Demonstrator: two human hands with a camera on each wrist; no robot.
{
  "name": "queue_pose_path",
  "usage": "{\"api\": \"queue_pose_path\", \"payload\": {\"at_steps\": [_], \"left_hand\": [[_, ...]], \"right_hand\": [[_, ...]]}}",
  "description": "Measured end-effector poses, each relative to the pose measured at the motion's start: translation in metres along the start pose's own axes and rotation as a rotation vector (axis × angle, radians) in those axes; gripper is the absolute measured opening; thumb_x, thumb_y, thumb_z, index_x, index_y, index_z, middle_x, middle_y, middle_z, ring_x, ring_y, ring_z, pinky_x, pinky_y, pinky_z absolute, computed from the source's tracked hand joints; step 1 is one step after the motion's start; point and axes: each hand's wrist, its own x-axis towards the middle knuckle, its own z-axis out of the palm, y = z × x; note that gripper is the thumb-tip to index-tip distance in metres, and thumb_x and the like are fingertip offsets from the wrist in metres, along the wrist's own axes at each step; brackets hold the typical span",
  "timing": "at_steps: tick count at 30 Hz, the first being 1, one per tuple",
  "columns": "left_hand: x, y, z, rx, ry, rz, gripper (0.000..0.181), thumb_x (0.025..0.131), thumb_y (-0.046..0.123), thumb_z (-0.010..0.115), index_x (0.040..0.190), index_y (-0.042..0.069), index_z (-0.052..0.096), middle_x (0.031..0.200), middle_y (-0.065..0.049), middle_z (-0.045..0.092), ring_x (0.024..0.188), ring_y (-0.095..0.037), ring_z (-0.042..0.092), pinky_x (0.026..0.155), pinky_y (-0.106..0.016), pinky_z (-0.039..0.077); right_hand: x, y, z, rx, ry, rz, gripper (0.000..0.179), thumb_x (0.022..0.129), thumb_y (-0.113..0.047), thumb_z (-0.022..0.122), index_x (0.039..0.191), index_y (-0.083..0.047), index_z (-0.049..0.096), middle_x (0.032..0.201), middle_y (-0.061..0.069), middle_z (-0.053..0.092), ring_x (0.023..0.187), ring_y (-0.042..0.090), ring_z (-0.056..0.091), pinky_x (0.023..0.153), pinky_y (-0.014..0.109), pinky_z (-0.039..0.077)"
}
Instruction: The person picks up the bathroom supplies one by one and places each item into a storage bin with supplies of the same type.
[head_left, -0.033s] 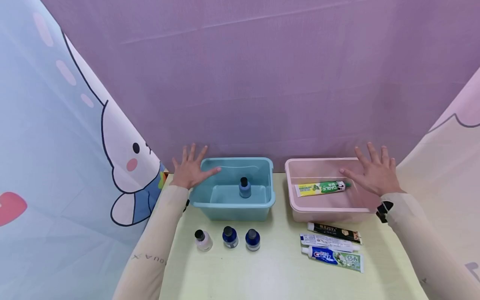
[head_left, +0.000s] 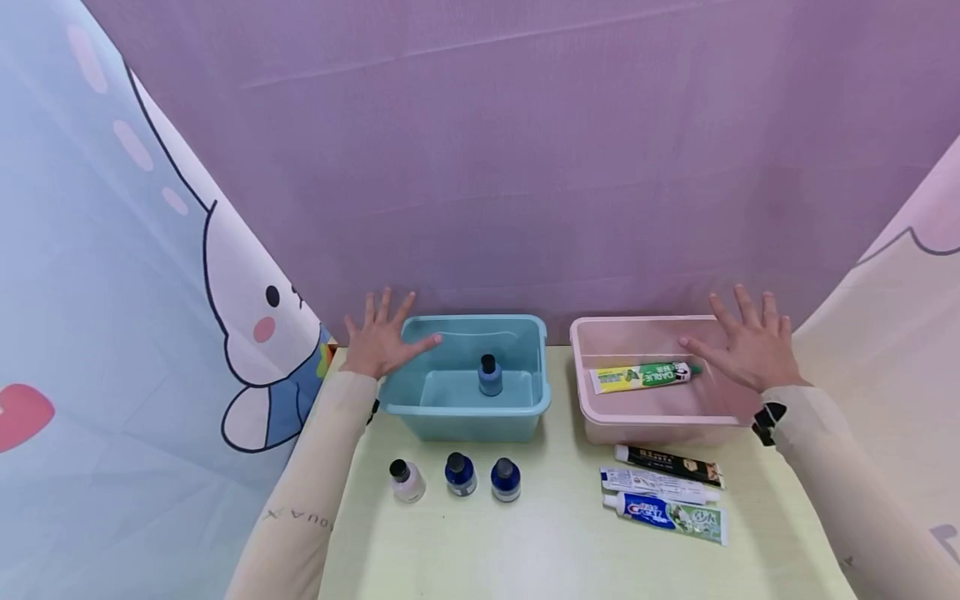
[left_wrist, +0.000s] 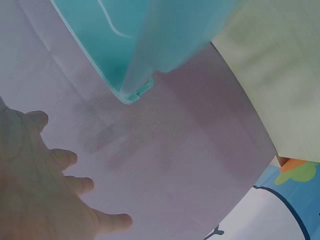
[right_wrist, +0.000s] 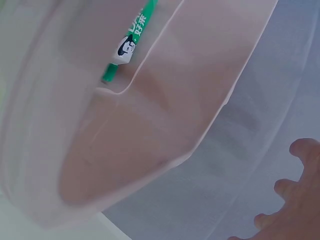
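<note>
My left hand (head_left: pixel 382 340) is spread at the left rim of a blue plastic bin (head_left: pixel 472 423), its thumb over the bin and nothing held. Inside that bin a small blue bottle (head_left: pixel 491 380) with a black cap stands upright. The right hand (head_left: pixel 752 346), also spread and holding nothing, hovers over the right end of a pink bin (head_left: pixel 667 429). A green and yellow toothpaste tube (head_left: pixel 643 377) lies in the pink bin; its green cap (right_wrist: pixel 109 73) shows in the right wrist view. Whether either hand touches a bin is unclear.
Before the blue bin stand a whitish bottle (head_left: pixel 408 483) and two dark blue bottles (head_left: pixel 461 477), (head_left: pixel 506 482). Black (head_left: pixel 667 463), white (head_left: pixel 656 483) and blue-green (head_left: pixel 667 514) toothpaste tubes lie before the pink bin. A purple cloth (head_left: pixel 525 167) hangs behind the table (head_left: pixel 555 550).
</note>
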Motion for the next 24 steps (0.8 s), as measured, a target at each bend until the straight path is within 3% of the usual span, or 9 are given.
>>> {"api": "queue_pose_path", "payload": {"at_steps": [10,20,24], "left_hand": [[-0.0033,0.0046,0.0034,0.009,0.000,-0.006,0.105,0.082,0.091,0.041,0.165,0.033,0.013,0.173,-0.015,0.003,0.158,-0.048,0.000,0.110,-0.086,0.005],[-0.0023,0.0020,0.0075,0.007,0.027,-0.015,0.105,0.083,0.092,0.038,0.165,0.032,0.013,0.173,-0.016,0.005,0.158,-0.049,0.001,0.109,-0.087,0.004],[-0.0060,0.0048,0.0102,-0.006,0.026,-0.020,0.102,0.085,0.089,0.040,0.165,0.032,0.012,0.173,-0.017,0.004,0.157,-0.049,0.000,0.109,-0.086,0.004]], "right_hand": [[0.0000,-0.0035,-0.0019,-0.011,-0.002,-0.016,0.098,0.092,-0.072,0.051,0.165,-0.018,0.012,0.170,0.025,-0.002,0.149,0.063,-0.011,0.108,0.086,0.001],[-0.0033,-0.0064,0.0043,-0.019,0.026,-0.040,0.098,0.092,-0.070,0.054,0.165,-0.019,0.015,0.172,0.019,-0.006,0.150,0.062,-0.012,0.106,0.087,0.003],[-0.0072,-0.0083,0.0072,-0.031,0.061,-0.060,0.097,0.091,-0.070,0.056,0.164,-0.019,0.019,0.172,0.020,-0.001,0.150,0.063,-0.007,0.106,0.088,0.005]]}}
